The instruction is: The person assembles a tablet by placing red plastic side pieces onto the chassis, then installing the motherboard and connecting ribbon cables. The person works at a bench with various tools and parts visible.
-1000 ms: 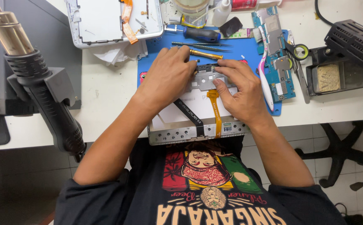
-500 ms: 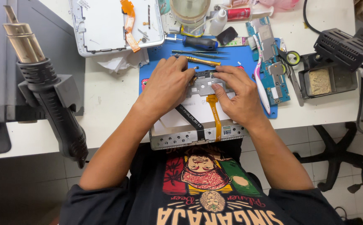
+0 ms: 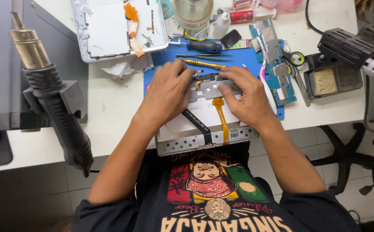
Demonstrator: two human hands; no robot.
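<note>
Both hands down on the opened tablet (image 3: 204, 129) at the table's near edge.
Left hand (image 3: 167, 92) and right hand (image 3: 245, 96) press curled fingertips onto its metal bracket (image 3: 208, 87), gripping nothing; blue mat (image 3: 238, 58) beneath, white table (image 3: 114, 99), heat gun (image 3: 54, 99) left, tiled floor below.

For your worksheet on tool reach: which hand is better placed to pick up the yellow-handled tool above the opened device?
Probably the left hand: its fingertips lie just below the yellow-handled tool, nearer than the right hand.
</note>
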